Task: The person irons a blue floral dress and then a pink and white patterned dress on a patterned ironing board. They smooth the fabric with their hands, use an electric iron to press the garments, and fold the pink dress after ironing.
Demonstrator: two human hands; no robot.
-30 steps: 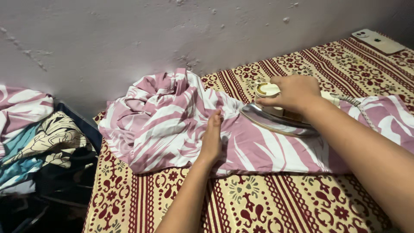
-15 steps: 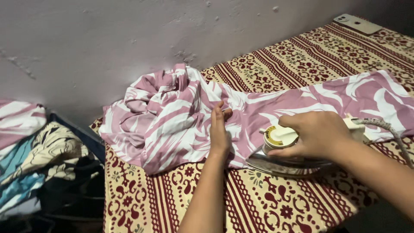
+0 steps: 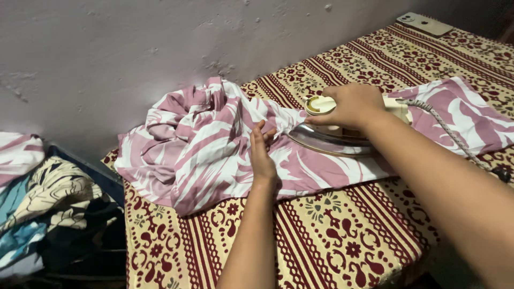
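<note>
A pink-and-white patterned cloth (image 3: 209, 144) lies across a table covered with a cream-and-maroon patterned sheet (image 3: 342, 241). Its left part is bunched up; its right part lies flat. My left hand (image 3: 261, 155) presses edge-on into the cloth near the bunched part, fingers straight and together. My right hand (image 3: 353, 104) grips the handle of a cream electric iron (image 3: 332, 136) with a shiny soleplate, which rests on the flat stretch of cloth just right of my left hand. The iron's braided cord (image 3: 450, 134) trails off to the right.
A white phone (image 3: 423, 23) lies at the table's far right corner. A pale wall (image 3: 160, 48) runs along the table's back edge. A heap of folded and loose clothes (image 3: 48, 203) sits off the table's left side.
The iron went from the cloth's far side to its near edge, and has now slid back up beside my left hand. My left hand stayed pressed on the cloth.
</note>
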